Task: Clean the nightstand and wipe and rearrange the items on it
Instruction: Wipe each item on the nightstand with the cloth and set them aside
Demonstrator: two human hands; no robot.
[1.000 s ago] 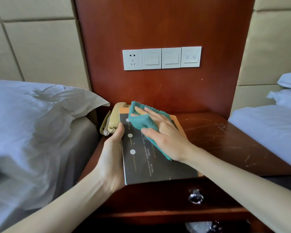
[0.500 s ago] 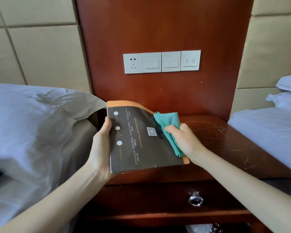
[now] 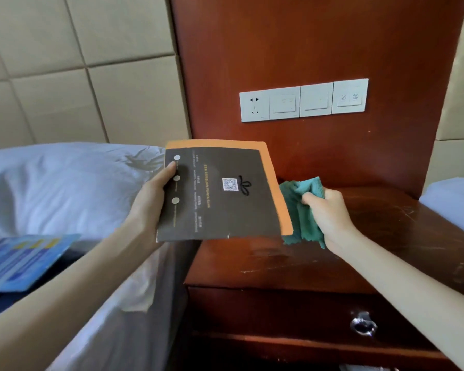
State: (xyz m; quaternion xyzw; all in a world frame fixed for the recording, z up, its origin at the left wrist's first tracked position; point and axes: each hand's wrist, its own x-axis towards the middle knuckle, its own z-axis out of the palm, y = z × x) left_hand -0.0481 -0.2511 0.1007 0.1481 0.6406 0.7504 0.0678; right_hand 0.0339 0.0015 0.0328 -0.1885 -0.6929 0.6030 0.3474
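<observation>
While my left hand holds the dark, orange-edged brochure up off the nightstand, I have the thumb pressed on its front cover near the left edge. The other fingers of that hand are hidden behind the cover, so I cannot tell how they lie. The brochure hangs tilted in the air above the left edge of the tabletop and the bed beside it.

My right hand is just beside the brochure's orange border, its fingers curled tight around a bunched teal cloth that hangs down from the fist. The cloth sits close to the brochure's right edge; whether it touches I cannot tell.

I judge the step in hand to be wiping this item, or clearing it away so the wood underneath can be cleaned. A blue leaflet already lies on the bed, well apart from the nightstand.

Next I would need to put the brochure somewhere off the tabletop, then bring the cloth down flat on the scuffed wood and sweep it across, minding the back corner below the switch panel.
</observation>
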